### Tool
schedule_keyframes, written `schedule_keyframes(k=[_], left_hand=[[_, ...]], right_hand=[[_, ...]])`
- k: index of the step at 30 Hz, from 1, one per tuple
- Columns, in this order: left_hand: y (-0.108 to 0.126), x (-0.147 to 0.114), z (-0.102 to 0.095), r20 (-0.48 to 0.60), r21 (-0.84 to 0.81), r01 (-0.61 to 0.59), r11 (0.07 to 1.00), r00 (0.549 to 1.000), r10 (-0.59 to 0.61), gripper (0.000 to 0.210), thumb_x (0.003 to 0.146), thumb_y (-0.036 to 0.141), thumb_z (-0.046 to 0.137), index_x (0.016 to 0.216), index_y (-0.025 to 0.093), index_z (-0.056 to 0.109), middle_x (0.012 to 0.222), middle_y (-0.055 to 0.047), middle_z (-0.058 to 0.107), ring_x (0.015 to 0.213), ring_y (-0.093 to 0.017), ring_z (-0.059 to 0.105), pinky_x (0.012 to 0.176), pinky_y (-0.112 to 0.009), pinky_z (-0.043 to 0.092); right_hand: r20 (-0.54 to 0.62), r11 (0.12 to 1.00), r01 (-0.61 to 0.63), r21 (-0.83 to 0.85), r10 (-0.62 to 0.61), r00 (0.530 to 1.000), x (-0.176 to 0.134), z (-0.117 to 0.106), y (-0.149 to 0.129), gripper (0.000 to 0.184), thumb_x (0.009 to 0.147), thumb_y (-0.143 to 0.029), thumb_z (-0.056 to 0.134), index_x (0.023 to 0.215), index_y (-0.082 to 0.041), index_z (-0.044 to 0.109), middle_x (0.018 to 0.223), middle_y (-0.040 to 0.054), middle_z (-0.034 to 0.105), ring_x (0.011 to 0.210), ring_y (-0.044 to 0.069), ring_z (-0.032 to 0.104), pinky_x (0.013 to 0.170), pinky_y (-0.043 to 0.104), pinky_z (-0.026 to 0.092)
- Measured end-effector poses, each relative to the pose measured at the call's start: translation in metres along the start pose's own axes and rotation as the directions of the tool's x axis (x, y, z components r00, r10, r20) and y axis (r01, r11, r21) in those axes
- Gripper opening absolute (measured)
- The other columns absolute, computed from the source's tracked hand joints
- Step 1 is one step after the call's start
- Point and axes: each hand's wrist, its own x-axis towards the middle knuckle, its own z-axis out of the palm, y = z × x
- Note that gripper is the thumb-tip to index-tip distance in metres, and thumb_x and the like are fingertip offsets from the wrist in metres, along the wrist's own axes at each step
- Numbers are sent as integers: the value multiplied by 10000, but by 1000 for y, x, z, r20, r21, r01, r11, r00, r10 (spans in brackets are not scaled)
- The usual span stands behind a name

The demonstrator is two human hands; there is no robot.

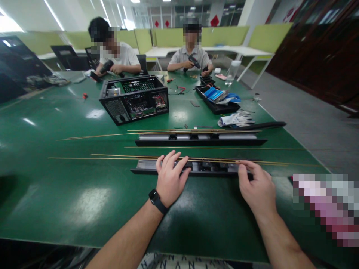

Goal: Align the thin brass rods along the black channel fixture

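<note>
Fingers spread, my left hand (171, 179) rests over the near black metal channel (159, 172), touching the thin brass-coloured rods (117, 157) that lie lengthwise across it. A dark watch is on that wrist. My right hand (256, 185) is at the channel's right end, thumb and index finger closed near the rods, seemingly pinching one; the exact contact is hard to make out. Dark blocks (207, 165) sit inside the channel. Behind it lies a second black channel (200, 142) with more thin rods along its top. A single rod (146, 147) lies between the two channels.
An open black computer case (134, 99) stands beyond the channels. To its right are a black tray (221, 109) with blue packets, gloves (237, 118) and a clear bottle (232, 71). Two people sit opposite, holding power drills (194, 61). A pixelated pink object (322, 201) lies at right.
</note>
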Motion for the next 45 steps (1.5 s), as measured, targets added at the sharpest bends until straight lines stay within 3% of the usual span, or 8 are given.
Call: schedule_keyframes(k=[8, 13, 18, 29, 45], left_hand=[[-1, -1, 0, 0, -3, 0, 1000, 1000, 0, 317, 1017, 267, 749, 1334, 281, 739, 1445, -118, 732, 1454, -322, 613, 1264, -571, 311], [-1, 0, 0, 1, -4, 2, 1000, 1000, -2, 312, 1022, 274, 745, 1334, 283, 740, 1442, -119, 735, 1450, -323, 616, 1260, -574, 314], [-1, 0, 0, -2, -6, 1, 1000, 1000, -1, 311, 1023, 277, 743, 1333, 288, 742, 1442, -116, 735, 1448, -323, 618, 1260, -574, 311], [-1, 0, 0, 13, 0, 4, 1000, 1000, -4, 371, 980, 340, 814, 1337, 281, 734, 1445, -127, 729, 1442, -340, 618, 1262, -579, 319], [-2, 0, 2, 5, -7, -2, 1000, 1000, 2, 376, 978, 336, 814, 1341, 280, 733, 1443, -125, 730, 1446, -339, 613, 1261, -573, 336]], right_hand=[[10, 996, -80, -44, 81, 997, 0, -2, -1, 403, 997, -505, 506, 1107, -231, 781, 1060, 118, 818, 1021, 307, 720, 1040, 491, 490], [-66, 979, -174, -106, 168, 984, 3, -3, 8, 417, 996, -499, 496, 1111, -211, 775, 1023, 134, 808, 956, 320, 715, 976, 488, 508], [-112, 979, -162, -123, 148, 983, 5, -4, 18, 413, 1004, -483, 510, 1122, -184, 770, 998, 143, 803, 894, 311, 716, 919, 458, 516], [-29, 993, -115, -31, 114, 993, 1, 0, 6, 425, 975, -539, 535, 1133, -214, 759, 1055, 125, 827, 1016, 322, 730, 1006, 505, 518], [-12, 971, -234, -48, 234, 972, 3, -1, 10, 443, 971, -569, 517, 1121, -243, 777, 1103, 121, 816, 1048, 341, 711, 929, 481, 520]])
